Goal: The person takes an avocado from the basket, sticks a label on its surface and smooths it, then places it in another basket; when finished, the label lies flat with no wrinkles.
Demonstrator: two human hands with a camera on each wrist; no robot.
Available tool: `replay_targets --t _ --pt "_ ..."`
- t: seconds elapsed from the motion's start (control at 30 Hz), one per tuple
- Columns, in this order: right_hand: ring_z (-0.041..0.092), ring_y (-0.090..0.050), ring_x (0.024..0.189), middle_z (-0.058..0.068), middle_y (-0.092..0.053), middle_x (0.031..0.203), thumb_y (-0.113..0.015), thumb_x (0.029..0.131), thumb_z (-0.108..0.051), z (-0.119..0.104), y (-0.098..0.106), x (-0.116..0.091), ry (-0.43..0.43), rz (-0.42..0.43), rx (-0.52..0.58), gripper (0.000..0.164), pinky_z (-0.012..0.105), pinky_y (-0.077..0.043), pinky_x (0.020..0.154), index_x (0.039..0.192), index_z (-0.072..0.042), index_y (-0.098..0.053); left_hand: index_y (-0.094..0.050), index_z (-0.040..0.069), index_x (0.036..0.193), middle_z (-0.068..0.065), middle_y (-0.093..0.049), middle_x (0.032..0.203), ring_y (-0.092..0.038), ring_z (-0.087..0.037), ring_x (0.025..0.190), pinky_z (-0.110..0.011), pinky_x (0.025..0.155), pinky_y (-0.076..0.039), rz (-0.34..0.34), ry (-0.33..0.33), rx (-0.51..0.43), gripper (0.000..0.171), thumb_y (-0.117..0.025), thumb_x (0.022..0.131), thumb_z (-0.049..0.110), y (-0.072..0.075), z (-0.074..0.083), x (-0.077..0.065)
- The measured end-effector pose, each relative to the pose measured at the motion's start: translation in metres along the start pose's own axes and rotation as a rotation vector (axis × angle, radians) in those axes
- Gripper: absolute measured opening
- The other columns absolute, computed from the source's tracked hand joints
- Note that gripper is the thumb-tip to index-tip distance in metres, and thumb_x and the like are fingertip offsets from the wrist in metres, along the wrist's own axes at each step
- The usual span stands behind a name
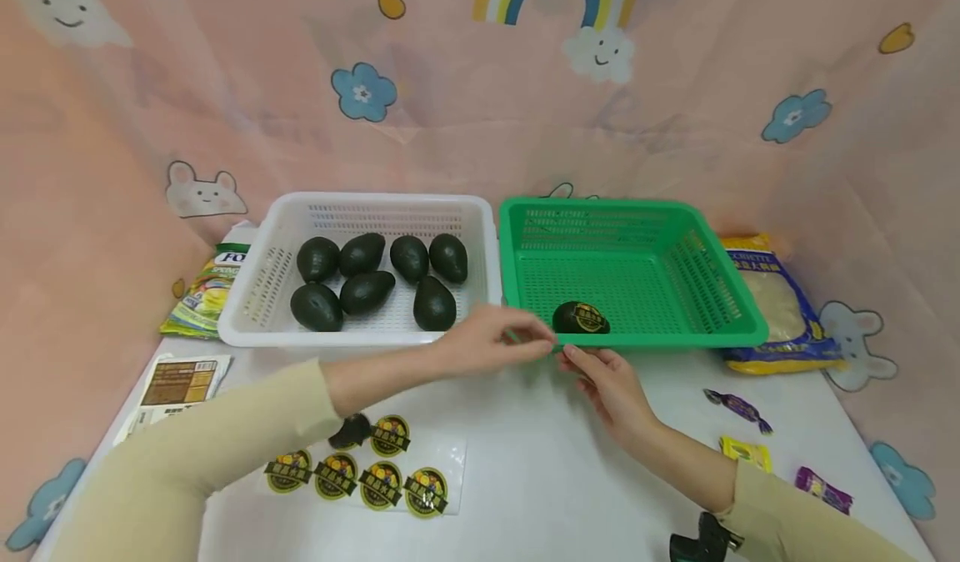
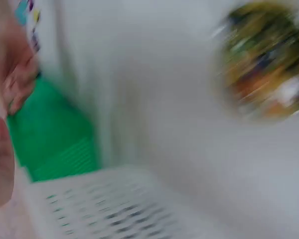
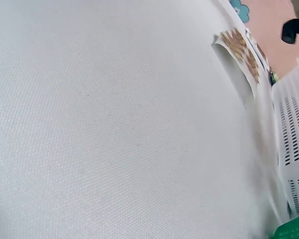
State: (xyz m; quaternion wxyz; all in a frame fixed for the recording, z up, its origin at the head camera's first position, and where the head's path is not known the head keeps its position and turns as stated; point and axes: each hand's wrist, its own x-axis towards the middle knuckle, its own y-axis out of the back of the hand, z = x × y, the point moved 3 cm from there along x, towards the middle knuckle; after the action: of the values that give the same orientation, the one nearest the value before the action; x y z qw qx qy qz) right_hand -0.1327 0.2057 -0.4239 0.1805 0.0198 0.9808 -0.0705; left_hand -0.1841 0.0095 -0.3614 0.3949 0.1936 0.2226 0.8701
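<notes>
In the head view my left hand (image 1: 498, 341) reaches across to the near rim of the green basket (image 1: 727, 337), its fingers loosely bent with nothing seen between them. Beside it, the right hand (image 1: 611, 391) has its thumb and fingertips at the same rim, close to the left fingertips; no held thing shows. Just behind the rim, inside the basket, lies a dark avocado (image 1: 570, 316) bearing a round black-and-gold sticker (image 1: 589, 318). Several avocados (image 1: 367, 293) without visible stickers lie in the white basket (image 1: 360, 339). A clear sheet of round stickers (image 1: 381, 485) lies under the left forearm.
Left of the baskets are a green-yellow packet (image 1: 202, 295) and a brown-white packet (image 1: 180, 381). A blue-yellow bag (image 1: 780, 303) leans at the green basket's right. Wrapped candies (image 1: 738, 410) lie at the right. A pink patterned cloth (image 1: 450, 153) hangs behind.
</notes>
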Motion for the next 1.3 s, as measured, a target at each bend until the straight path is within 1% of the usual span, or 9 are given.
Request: replay_targets --t 0.03,0.13,0.23,0.33,0.4,0.53,0.73,1.0,1.3 --pt "0.009 -0.064 0.094 -0.004 -0.071 0.091 -0.066 0.095 -0.024 0.000 -0.001 -0.001 -0.004 0.006 0.002 0.029 0.022 -0.046 0.079 0.113 -0.003 -0.059 -0.069 0.004 0.114 -0.005 -0.071 0.106 -0.065 -0.016 0.095 -0.027 0.079 -0.054 -0.010 0.035 -0.118 0.024 -0.060 0.098 0.019 -0.006 -0.006 -0.018" --pt "0.007 -0.064 0.093 -0.005 -0.071 0.093 -0.067 0.094 -0.025 0.000 -0.004 -0.003 -0.037 0.004 -0.005 0.031 0.020 -0.047 0.075 0.115 -0.003 -0.058 -0.065 0.000 0.121 -0.012 -0.070 0.107 -0.065 -0.027 0.098 -0.033 0.081 -0.055 0.014 0.284 -0.389 0.033 -0.057 0.100 0.025 -0.017 -0.032 -0.066" --pt "0.008 -0.064 0.093 -0.003 -0.070 0.097 -0.067 0.094 -0.025 -0.001 -0.014 -0.008 -0.097 -0.093 -0.039 0.029 0.018 -0.047 0.072 0.114 -0.005 -0.061 -0.061 -0.004 0.124 -0.018 -0.066 0.112 -0.064 -0.026 0.101 -0.035 0.086 -0.054 0.210 0.474 -0.584 0.044 -0.055 0.101 0.032 -0.011 -0.057 -0.099" --pt "0.013 -0.064 0.095 0.002 -0.070 0.103 -0.067 0.094 -0.025 -0.014 -0.037 -0.012 -0.117 -0.307 -0.171 0.028 0.022 -0.049 0.075 0.113 -0.005 -0.064 -0.061 -0.008 0.121 -0.019 -0.065 0.116 -0.062 -0.022 0.103 -0.037 0.092 -0.051 0.421 0.532 -0.710 0.050 -0.055 0.100 0.038 0.002 -0.070 -0.115" --pt "0.019 -0.064 0.097 0.008 -0.069 0.107 -0.066 0.094 -0.024 -0.033 -0.060 -0.012 -0.058 -0.473 -0.297 0.027 0.028 -0.050 0.079 0.112 -0.004 -0.064 -0.061 -0.010 0.118 -0.017 -0.066 0.115 -0.062 -0.022 0.103 -0.036 0.093 -0.050 0.491 0.537 -0.755 0.053 -0.055 0.100 0.039 0.008 -0.073 -0.118" --pt "0.027 -0.062 0.100 0.013 -0.068 0.111 -0.064 0.095 -0.020 -0.092 -0.117 0.005 0.153 -0.742 -0.555 0.023 0.039 -0.051 0.084 0.112 -0.004 -0.065 -0.059 -0.011 0.123 -0.006 -0.070 0.106 -0.064 -0.019 0.100 -0.033 0.090 -0.052 0.516 0.555 -0.774 0.056 -0.055 0.100 0.040 0.011 -0.074 -0.119" --pt "0.024 -0.061 0.098 0.008 -0.066 0.111 -0.061 0.097 -0.016 -0.153 -0.201 0.066 0.354 -0.968 -0.841 0.022 0.036 -0.051 0.085 0.117 -0.008 -0.064 -0.062 -0.008 0.121 -0.008 -0.070 0.107 -0.063 -0.019 0.098 -0.032 0.088 -0.051 0.531 0.585 -0.760 0.052 -0.057 0.098 0.039 0.010 -0.073 -0.120" --pt "0.018 -0.060 0.108 0.008 -0.064 0.119 -0.063 0.095 -0.014 -0.127 -0.263 0.144 0.410 -0.974 -1.192 0.029 0.030 -0.048 0.091 0.123 -0.005 -0.064 -0.068 -0.006 0.112 -0.003 -0.072 0.097 -0.062 -0.018 0.094 -0.032 0.084 -0.052 0.536 0.601 -0.751 0.049 -0.060 0.097 0.039 0.008 -0.072 -0.122" --pt "0.016 -0.046 0.128 0.002 -0.052 0.138 -0.073 0.089 -0.017 -0.078 -0.281 0.170 0.349 -1.088 -1.322 0.049 0.023 -0.040 0.100 0.135 -0.016 -0.057 -0.066 -0.008 0.115 -0.002 -0.072 0.096 -0.063 -0.017 0.089 -0.036 0.084 -0.052 0.532 0.602 -0.733 0.055 -0.060 0.096 0.043 0.010 -0.074 -0.122"
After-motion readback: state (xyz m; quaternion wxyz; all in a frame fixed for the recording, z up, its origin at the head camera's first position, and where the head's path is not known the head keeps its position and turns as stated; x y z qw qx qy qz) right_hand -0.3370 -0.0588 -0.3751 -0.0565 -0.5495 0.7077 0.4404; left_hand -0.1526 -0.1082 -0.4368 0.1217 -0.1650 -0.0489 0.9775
